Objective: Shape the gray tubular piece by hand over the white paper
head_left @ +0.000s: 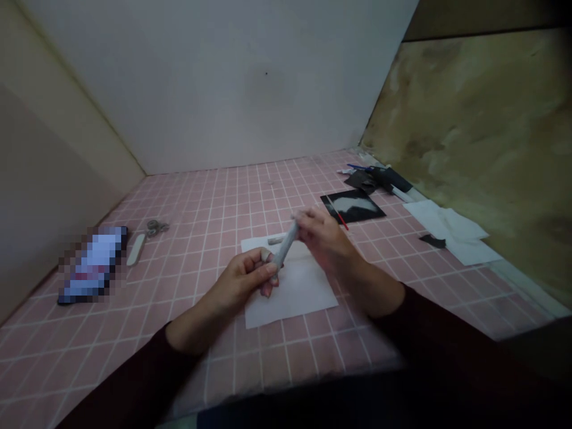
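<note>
My left hand [254,271] is closed around the lower end of a slim, pale grey stick-like piece [286,244], which tilts up to the right. At its upper end, the fingers of my right hand [319,229] pinch together; a small bit at those fingertips is too blurred to make out. Both hands are above a white sheet of paper [295,298] on the table. Another short grey piece [276,241] lies on the sheet just behind the held one.
Pink checked cloth [201,208] covers the table. Left are a pixelated phone-like object [96,262], a white oblong piece [136,249] and a small grey item [156,226]. Right are black sandpaper-like sheet [357,205], a red-tipped stick [342,220] and white papers [451,229] by the wall.
</note>
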`<state>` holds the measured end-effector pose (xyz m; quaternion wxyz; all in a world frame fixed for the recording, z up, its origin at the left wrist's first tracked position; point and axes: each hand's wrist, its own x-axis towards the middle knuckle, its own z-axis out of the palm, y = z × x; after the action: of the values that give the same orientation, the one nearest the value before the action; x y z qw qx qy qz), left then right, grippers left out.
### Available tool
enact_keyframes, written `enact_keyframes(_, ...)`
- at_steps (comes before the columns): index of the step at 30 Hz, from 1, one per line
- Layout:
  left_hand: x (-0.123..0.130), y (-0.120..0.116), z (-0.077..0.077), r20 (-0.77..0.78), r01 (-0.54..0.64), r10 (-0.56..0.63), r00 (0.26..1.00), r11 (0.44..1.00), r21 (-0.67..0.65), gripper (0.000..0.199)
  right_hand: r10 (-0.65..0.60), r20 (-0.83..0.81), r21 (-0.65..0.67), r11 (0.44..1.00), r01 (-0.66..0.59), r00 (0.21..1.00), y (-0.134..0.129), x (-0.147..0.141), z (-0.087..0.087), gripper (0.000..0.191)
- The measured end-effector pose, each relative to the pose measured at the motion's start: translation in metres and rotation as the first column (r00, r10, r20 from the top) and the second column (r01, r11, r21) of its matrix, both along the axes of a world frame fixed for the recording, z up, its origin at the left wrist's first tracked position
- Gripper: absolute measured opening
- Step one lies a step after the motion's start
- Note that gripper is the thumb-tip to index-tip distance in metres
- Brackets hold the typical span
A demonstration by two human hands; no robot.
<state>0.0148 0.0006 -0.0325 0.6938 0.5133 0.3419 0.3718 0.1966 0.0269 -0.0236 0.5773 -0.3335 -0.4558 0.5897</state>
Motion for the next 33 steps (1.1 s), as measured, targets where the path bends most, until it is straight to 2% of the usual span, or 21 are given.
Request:
enact_keyframes(1, 0.000, 0.000, 0.001, 0.030, 0.016, -0.015, 0.999, 0.999, -0.041, 0.027, -0.001, -0.007, 0.000, 1.000, 0.001, 1.000, -0.001, 0.000, -0.001, 0.030)
enact_keyframes(4, 0.000, 0.002, 0.002, 0.100, 0.007, 0.004, 0.995, 0.994, -0.109, 0.030, 0.220, 0.043, -0.035, 0.975, -0.219, 0.975, -0.008, -0.008, -0.004, 0.032)
enact_keyframes(6, 0.000, 0.003, 0.004, 0.108, -0.005, 0.019, 0.994, 0.992, -0.130, 0.030, 0.296, 0.043, -0.047, 0.955, -0.294, 0.954, -0.011, -0.013, -0.006, 0.034)
enact_keyframes(8, 0.001, 0.004, 0.005, 0.105, -0.004, 0.018, 0.994, 0.991, -0.134, 0.029, 0.248, 0.052, -0.026, 0.969, -0.247, 0.967, -0.008, -0.011, -0.005, 0.033)
enact_keyframes(11, 0.001, 0.004, 0.007, 0.099, 0.022, -0.009, 0.995, 0.991, -0.134, 0.029, 0.069, 0.025, 0.006, 0.998, -0.069, 0.997, 0.000, -0.003, -0.003, 0.031)
enact_keyframes(13, 0.001, 0.003, 0.007, 0.096, 0.026, -0.013, 0.995, 0.989, -0.143, 0.029, 0.006, 0.002, 0.001, 1.000, -0.006, 1.000, 0.001, -0.001, -0.003, 0.032)
enact_keyframes(14, 0.001, 0.002, 0.006, 0.098, 0.019, -0.005, 0.995, 0.990, -0.142, 0.029, 0.029, 0.028, -0.002, 1.000, -0.029, 0.999, 0.000, -0.003, -0.003, 0.032)
enact_keyframes(16, 0.000, 0.002, 0.006, 0.104, -0.003, 0.016, 0.994, 0.992, -0.126, 0.029, 0.202, 0.048, -0.033, 0.979, -0.201, 0.978, -0.006, -0.009, -0.005, 0.031)
enact_keyframes(18, 0.000, 0.002, 0.005, 0.105, -0.014, 0.026, 0.994, 0.994, -0.111, 0.029, 0.306, 0.042, -0.049, 0.951, -0.304, 0.951, -0.009, -0.013, -0.005, 0.032)
enact_keyframes(20, 0.000, 0.003, 0.005, 0.101, -0.002, 0.014, 0.995, 0.993, -0.115, 0.029, 0.261, 0.033, -0.034, 0.965, -0.260, 0.965, -0.008, -0.012, -0.004, 0.030)
enact_keyframes(22, 0.001, 0.003, 0.005, 0.099, 0.024, -0.011, 0.995, 0.991, -0.131, 0.030, 0.129, 0.016, -0.003, 0.992, -0.129, 0.992, -0.004, -0.007, -0.003, 0.027)
enact_keyframes(24, 0.001, 0.002, 0.005, 0.098, 0.032, -0.018, 0.995, 0.990, -0.137, 0.030, 0.052, -0.005, 0.014, 0.999, -0.052, 0.999, -0.002, -0.004, -0.004, 0.028)
enact_keyframes(25, 0.002, 0.001, 0.004, 0.100, 0.020, -0.007, 0.995, 0.991, -0.131, 0.029, 0.080, 0.011, 0.017, 0.997, -0.080, 0.997, -0.002, -0.005, -0.005, 0.029)
enact_keyframes(27, 0.001, 0.000, 0.002, 0.098, -0.023, 0.033, 0.995, 0.995, -0.101, 0.027, 0.250, 0.006, -0.013, 0.968, -0.250, 0.968, -0.006, -0.009, -0.007, 0.030)
enact_keyframes(29, 0.001, -0.001, 0.000, 0.093, -0.056, 0.062, 0.994, 0.996, -0.068, 0.025, 0.359, -0.017, -0.026, 0.933, -0.360, 0.933, -0.011, -0.014, -0.008, 0.030)
enact_keyframes(33, -0.002, 0.002, 0.000, 0.102, -0.023, 0.030, 0.994, 0.997, -0.067, 0.025, 0.386, 0.009, -0.015, 0.922, -0.386, 0.922, -0.011, -0.012, -0.007, 0.029)
